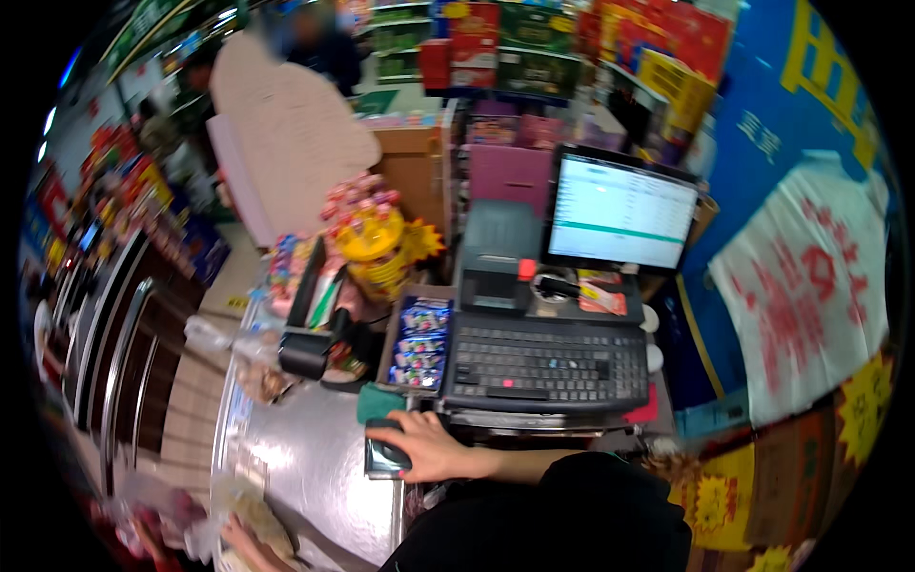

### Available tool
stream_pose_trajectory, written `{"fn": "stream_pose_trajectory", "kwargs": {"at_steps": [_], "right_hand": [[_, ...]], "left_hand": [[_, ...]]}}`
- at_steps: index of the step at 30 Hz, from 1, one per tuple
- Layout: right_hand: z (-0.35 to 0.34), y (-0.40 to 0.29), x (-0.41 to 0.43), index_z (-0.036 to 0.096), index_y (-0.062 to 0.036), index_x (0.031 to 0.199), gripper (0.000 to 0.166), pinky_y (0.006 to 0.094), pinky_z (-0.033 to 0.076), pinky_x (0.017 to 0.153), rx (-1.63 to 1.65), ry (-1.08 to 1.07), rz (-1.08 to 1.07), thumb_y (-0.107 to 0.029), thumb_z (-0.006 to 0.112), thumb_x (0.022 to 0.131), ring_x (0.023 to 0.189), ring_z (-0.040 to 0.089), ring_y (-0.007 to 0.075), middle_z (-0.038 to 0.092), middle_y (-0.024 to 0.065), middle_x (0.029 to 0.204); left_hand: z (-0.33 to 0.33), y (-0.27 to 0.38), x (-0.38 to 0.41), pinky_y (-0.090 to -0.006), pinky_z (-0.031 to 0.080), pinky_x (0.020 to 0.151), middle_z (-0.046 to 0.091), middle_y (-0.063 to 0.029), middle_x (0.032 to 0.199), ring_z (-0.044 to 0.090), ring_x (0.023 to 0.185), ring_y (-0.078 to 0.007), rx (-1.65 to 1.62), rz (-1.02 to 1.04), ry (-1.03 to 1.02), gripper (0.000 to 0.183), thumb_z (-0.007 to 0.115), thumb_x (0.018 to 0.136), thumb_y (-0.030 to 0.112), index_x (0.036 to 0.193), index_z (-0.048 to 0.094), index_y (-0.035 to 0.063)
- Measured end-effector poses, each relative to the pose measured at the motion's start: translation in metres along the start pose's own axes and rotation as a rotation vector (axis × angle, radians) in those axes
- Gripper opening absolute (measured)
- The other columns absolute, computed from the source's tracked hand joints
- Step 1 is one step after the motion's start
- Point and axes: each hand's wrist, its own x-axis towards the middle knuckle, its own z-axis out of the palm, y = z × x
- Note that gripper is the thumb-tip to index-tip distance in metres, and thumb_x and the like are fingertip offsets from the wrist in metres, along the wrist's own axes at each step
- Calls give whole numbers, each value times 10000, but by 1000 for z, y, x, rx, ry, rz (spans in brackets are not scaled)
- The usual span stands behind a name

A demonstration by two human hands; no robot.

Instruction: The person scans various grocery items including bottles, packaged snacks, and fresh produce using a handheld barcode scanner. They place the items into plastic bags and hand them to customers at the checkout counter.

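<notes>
My right hand [427, 447] reaches across from the right and rests over a black computer mouse [386, 450]. The mouse lies on a small dark pad [380, 468] at the right edge of a metal counter [322, 429]. At the lower left, my left hand [243, 536] grips a clear plastic bag [257, 500] with something pale yellow in it; the contents are blurred. A green cloth [379, 402] lies just beyond my right hand. In front of me are a dark keyboard [550, 365] and a lit monitor [622, 211].
A barcode scanner [307, 350], a box of blue packets [422, 343] and a yellow lollipop stand [372, 250] border the counter. Another person's hand [146, 540] is beside the bags at lower left. A metal rail [114, 372] stands left. A white printed bag [808, 286] hangs right.
</notes>
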Motion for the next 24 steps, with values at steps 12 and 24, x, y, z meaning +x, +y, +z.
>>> {"fn": "stream_pose_trajectory", "kwargs": {"at_steps": [12,24], "right_hand": [[17,-12,0,512,-195,1318,822,485,343,918,-99,139,-174,-294,787,549,1167,477,351,453,206,1290],[19,-26,16,499,-328,1321,852,520,251,984,-230,-34,23,-378,857,550,1230,367,366,380,163,1348]], "left_hand": [[82,84,-42,-406,442,916,592,-210,1116,556,1001,-365,381,844,210,489,617,824,156,1270,523,-20],[298,130,21,-430,398,978,474,-232,1215,471,1152,-375,285,655,-299,752,761,712,448,1267,507,8]]}}
